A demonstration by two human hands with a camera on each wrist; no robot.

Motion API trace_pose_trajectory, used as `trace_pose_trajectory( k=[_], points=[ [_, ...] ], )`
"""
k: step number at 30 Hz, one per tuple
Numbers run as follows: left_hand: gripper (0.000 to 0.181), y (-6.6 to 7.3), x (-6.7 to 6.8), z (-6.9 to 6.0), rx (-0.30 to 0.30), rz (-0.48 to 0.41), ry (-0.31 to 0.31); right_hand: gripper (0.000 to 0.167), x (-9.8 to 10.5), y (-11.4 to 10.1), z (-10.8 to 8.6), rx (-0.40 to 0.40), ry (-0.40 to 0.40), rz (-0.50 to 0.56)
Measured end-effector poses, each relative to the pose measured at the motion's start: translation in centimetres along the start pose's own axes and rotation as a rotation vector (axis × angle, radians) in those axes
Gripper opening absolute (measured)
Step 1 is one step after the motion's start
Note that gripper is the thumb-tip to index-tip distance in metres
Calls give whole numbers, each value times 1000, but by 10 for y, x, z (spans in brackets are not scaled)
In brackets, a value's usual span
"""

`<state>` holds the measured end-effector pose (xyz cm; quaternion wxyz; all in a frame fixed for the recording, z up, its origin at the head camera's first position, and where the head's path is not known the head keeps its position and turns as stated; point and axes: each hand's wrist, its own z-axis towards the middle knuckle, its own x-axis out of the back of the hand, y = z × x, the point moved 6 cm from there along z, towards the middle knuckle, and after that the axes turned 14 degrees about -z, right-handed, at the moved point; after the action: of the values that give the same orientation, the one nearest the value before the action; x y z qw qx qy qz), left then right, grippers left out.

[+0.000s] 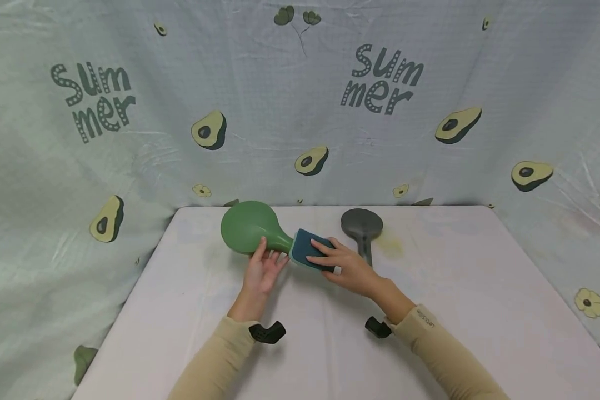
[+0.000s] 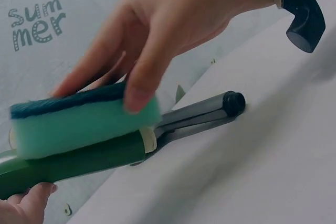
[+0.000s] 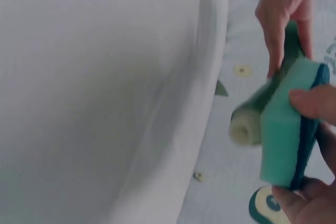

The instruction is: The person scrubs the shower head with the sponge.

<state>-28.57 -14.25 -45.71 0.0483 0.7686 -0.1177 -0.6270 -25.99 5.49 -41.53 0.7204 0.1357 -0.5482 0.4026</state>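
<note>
A green ladle-like utensil [image 1: 250, 226] with a rounded head is held above the table by the left hand [image 1: 261, 276], whose fingers grip it where head and handle meet. The right hand [image 1: 347, 268] pinches a sponge [image 1: 307, 250] by its edges, dark blue layer facing up and away from the handle. In the left wrist view the sponge's pale green side [image 2: 84, 129] lies along the green handle [image 2: 100, 157]. From the right wrist view, the handle's pale end [image 3: 245, 129] shows beside the sponge [image 3: 286, 129], and the left hand [image 3: 283, 14] holds farther up.
A dark grey utensil [image 1: 361, 223] with a round head lies at the back of the white table [image 1: 430, 333], right of centre; its handle runs toward the front, partly behind the right hand. A patterned cloth [image 1: 260, 83] hangs behind the table.
</note>
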Motion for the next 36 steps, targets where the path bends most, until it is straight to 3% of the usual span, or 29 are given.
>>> trace_pose_trajectory(
  k=[6,16,19,24,28,31,36],
  points=[
    [34,-5,6,-5,1,-7,13,53,-5,-6,-1,23,-5,-8],
    [53,-7,7,-9,30,47,17,54,-5,-9,-14,39,-4,-18],
    [53,-8,3,-7,32,54,9,53,-2,-11,-12,41,31,-70],
    [38,-11,-3,-1,-1,44,-10,51,1,-22,3,69,110,-214],
    [32,-15,-3,-2,11,79,1,51,2,-31,7,112,144,-274],
    [40,-13,-2,-4,29,70,16,51,4,-26,1,124,122,-249],
    [56,-4,-6,-2,14,35,13,50,10,-6,-6,88,97,-114]
  ],
)
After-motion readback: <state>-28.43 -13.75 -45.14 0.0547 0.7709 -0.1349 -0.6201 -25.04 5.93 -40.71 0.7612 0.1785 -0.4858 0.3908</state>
